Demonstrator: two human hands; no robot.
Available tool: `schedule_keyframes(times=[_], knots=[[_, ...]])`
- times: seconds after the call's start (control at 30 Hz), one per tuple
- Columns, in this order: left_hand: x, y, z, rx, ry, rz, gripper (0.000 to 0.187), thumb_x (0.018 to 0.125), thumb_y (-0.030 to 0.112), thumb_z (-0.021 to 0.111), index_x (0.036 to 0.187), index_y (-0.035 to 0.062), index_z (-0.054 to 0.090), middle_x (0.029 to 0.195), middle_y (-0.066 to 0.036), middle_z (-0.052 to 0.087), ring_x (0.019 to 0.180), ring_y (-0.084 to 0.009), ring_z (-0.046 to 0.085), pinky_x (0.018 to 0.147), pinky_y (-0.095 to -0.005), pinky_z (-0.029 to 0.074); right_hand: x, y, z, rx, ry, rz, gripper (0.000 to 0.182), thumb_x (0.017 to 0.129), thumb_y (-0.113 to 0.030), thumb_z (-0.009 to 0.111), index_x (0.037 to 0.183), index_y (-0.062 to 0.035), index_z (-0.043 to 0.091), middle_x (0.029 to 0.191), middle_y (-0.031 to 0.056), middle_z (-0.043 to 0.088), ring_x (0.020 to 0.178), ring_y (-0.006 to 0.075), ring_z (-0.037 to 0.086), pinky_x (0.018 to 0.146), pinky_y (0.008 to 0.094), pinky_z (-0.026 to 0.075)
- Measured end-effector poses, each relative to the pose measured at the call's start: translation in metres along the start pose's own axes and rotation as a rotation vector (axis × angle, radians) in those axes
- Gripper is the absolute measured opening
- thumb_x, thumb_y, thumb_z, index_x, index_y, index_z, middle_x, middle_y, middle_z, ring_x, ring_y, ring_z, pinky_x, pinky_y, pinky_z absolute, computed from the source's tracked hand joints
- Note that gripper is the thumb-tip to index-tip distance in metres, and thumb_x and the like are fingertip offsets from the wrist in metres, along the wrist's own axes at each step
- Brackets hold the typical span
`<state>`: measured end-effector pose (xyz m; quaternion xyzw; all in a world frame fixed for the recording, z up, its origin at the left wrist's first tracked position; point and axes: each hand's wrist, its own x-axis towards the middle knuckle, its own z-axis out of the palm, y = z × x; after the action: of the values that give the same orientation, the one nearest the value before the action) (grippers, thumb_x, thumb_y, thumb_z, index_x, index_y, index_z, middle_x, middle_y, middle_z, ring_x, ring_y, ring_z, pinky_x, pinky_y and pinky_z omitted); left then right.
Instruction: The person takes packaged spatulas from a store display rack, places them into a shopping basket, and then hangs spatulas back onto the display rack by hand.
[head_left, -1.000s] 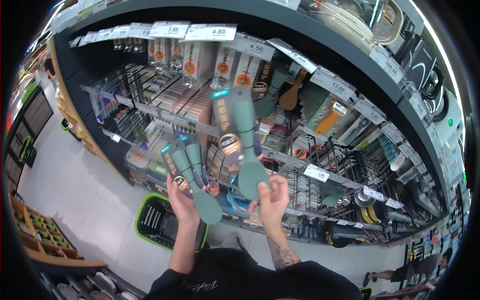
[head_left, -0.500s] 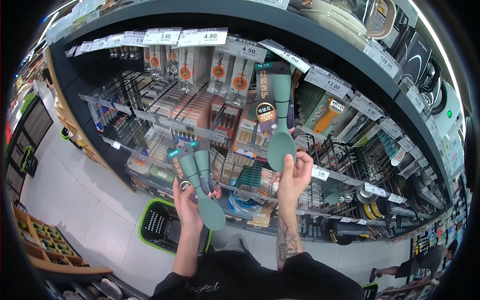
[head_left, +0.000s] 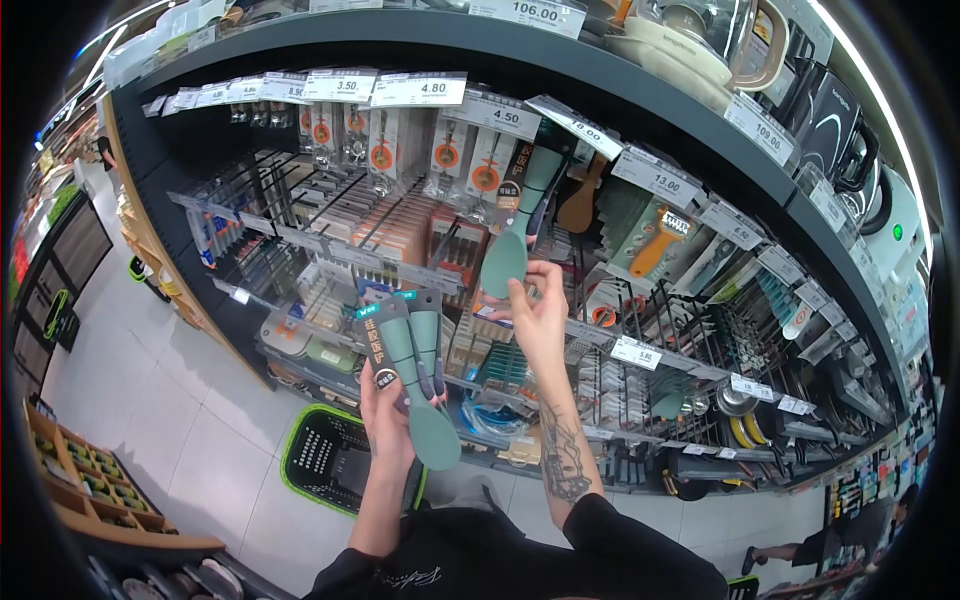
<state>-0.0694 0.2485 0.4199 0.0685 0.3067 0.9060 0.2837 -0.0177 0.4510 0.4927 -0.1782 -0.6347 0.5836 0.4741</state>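
Note:
My left hand (head_left: 388, 425) is closed around carded green silicone rice paddles (head_left: 434, 437), at least two, fanned with their handles up and the front blade pointing down. My right hand (head_left: 540, 312) pinches the blade of another green rice paddle (head_left: 504, 265) between thumb and fingers. That paddle's handle and dark card tilt up to the right, close under the 18.00 price tag (head_left: 572, 125) on the shelf rack. Behind the raised paddle, part of the hanging goods is hidden.
A brown spatula (head_left: 580, 205) and an orange peeler (head_left: 655, 245) hang right of the raised paddle. Metal hooks and price tags jut from the shelf. On the floor below stands a black basket (head_left: 325, 455) with a green rim. Another person (head_left: 850, 530) is at far right.
My right hand has moved left with its rice paddle, which now tilts more, uncovering the brown spatula. The paddles in my left hand have shifted slightly right and down in view.

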Motion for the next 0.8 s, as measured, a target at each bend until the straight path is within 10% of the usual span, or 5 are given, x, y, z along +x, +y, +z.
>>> schedule_keyframes(times=[0.37,0.5,0.8], knots=[[-0.001,0.001,-0.001,-0.026,-0.034,0.025,0.062,0.097,0.004,0.046,0.152,0.0162,0.02,0.131,-0.018,0.053,0.107,-0.0333,0.063,0.084,-0.0527,0.059,0.015,0.016,-0.003,-0.57,-0.007,-0.248,0.025,0.095,-0.008,0.059,0.117,0.0042,0.059,0.101,0.0145,0.068,0.062,0.0162,0.069,0.048,0.024,0.048],[0.006,-0.005,-0.011,-0.117,-0.129,0.02,0.064,0.098,0.002,0.048,0.152,0.0164,0.018,0.135,-0.017,0.05,0.112,-0.0341,0.061,0.087,-0.0545,0.059,-0.056,0.008,-0.004,-0.219,-0.24,0.127,0.018,0.096,-0.014,0.063,0.106,0.0017,0.06,0.084,0.0025,0.06,0.066,0.0053,0.055,0.052,0.0219,0.041],[0.007,-0.019,-0.012,0.044,-0.056,0.211,0.066,0.095,-0.003,0.054,0.152,0.0084,0.023,0.131,-0.011,0.054,0.116,-0.0207,0.056,0.096,-0.0381,0.051,-0.151,0.006,0.003,-0.625,-0.309,-0.188,0.021,0.079,-0.004,0.077,0.094,-0.0004,0.063,0.086,0.0073,0.059,0.071,0.0133,0.057,0.058,0.0246,0.049]])
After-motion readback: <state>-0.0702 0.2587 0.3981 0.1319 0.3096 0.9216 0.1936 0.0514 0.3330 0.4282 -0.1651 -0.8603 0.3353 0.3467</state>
